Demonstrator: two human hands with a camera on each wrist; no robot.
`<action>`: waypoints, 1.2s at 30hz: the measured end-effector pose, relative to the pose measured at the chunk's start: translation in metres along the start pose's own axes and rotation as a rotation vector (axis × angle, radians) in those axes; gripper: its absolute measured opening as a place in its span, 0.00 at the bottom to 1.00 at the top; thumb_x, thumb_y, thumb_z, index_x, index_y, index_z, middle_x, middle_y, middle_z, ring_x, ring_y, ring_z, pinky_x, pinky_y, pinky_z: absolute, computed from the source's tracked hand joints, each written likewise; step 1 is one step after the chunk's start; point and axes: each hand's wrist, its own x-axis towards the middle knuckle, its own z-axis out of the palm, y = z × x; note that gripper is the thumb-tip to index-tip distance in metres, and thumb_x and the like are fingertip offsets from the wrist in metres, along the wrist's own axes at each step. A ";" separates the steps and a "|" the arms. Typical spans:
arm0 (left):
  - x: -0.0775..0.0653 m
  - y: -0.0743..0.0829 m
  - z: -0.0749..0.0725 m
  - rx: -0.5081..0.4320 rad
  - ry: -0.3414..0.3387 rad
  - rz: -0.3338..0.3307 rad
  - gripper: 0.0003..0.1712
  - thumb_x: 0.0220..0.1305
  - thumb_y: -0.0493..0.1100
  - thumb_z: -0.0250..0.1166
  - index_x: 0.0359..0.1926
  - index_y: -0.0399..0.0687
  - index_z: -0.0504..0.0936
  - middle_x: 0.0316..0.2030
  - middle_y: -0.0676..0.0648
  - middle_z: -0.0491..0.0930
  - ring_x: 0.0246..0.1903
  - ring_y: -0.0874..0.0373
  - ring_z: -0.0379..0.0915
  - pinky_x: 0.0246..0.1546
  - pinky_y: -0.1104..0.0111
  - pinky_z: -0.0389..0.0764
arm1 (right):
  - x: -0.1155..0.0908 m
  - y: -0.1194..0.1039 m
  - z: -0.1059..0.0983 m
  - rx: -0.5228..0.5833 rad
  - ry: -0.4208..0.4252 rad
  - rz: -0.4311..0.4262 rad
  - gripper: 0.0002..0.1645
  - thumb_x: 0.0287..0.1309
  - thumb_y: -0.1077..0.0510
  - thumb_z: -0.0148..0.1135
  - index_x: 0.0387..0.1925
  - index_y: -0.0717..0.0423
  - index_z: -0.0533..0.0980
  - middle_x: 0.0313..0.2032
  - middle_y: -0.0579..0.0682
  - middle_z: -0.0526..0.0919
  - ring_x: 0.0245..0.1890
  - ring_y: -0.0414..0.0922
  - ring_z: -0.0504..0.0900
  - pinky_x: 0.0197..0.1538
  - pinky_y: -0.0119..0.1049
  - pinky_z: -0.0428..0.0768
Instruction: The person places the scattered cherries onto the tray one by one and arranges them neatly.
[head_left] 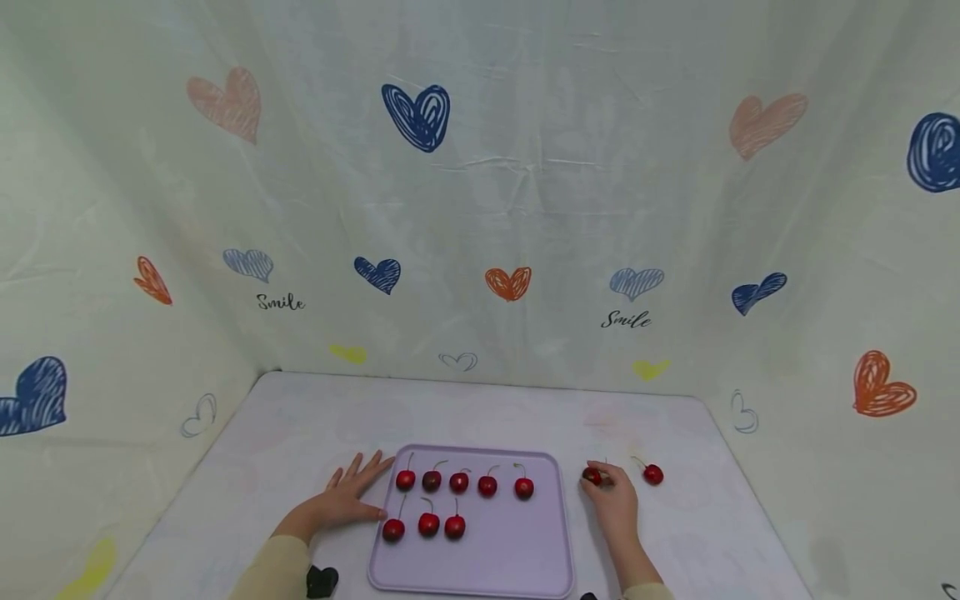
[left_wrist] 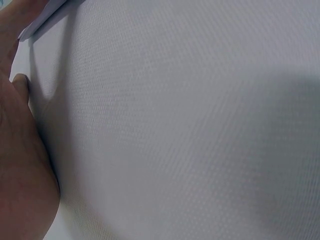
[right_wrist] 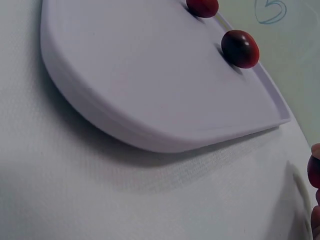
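A lilac tray (head_left: 517, 546) lies on the table with several red cherries on it: a back row of several and a front row of 3 toward the left, stems pointing mostly away. My left hand (head_left: 341, 502) is spread flat beside the tray, fingertips and thumb at its left rim. To the right of the tray, my right hand (head_left: 613, 498) pinches a dark red cherry (head_left: 592, 475) between thumb and fingers. In the right wrist view that held cherry (right_wrist: 314, 171) shows only at the right edge. Another cherry (head_left: 653, 474) with a stem lies just right of my right hand.
The white table (head_left: 330, 417) ends at a pale curtain (head_left: 480, 208) printed with hearts, which also rises along both sides. A black heart-shaped patch (head_left: 322, 582) shows near my left sleeve. The tray has a low raised rim (right_wrist: 110, 125).
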 end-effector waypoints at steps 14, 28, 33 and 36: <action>0.000 -0.005 0.002 -0.009 0.002 0.005 0.53 0.53 0.56 0.71 0.75 0.49 0.57 0.74 0.33 0.44 0.71 0.29 0.24 0.65 0.37 0.28 | -0.037 -0.032 0.006 0.287 -0.048 0.103 0.20 0.53 0.66 0.69 0.50 0.64 0.80 0.43 0.58 0.82 0.36 0.41 0.80 0.35 0.27 0.81; -0.001 -0.003 0.001 -0.015 0.007 -0.015 0.52 0.52 0.55 0.71 0.75 0.49 0.58 0.74 0.35 0.46 0.72 0.31 0.25 0.66 0.38 0.28 | -0.078 -0.047 0.034 0.605 -0.204 -0.039 0.22 0.46 0.79 0.62 0.48 0.77 0.76 0.47 0.63 0.79 0.41 0.39 0.82 0.41 0.31 0.83; 0.000 -0.002 0.001 -0.017 0.010 -0.011 0.52 0.52 0.55 0.72 0.75 0.50 0.58 0.74 0.35 0.46 0.72 0.31 0.25 0.66 0.37 0.28 | -0.089 -0.045 0.046 0.681 -0.295 -0.123 0.22 0.45 0.81 0.59 0.47 0.82 0.74 0.46 0.61 0.76 0.44 0.38 0.81 0.43 0.35 0.84; 0.000 0.000 0.002 -0.008 0.011 -0.015 0.52 0.52 0.55 0.72 0.75 0.50 0.58 0.75 0.35 0.46 0.72 0.31 0.25 0.66 0.37 0.29 | -0.095 -0.044 0.053 0.713 -0.340 -0.136 0.22 0.43 0.82 0.59 0.46 0.83 0.74 0.46 0.61 0.75 0.47 0.40 0.81 0.44 0.38 0.84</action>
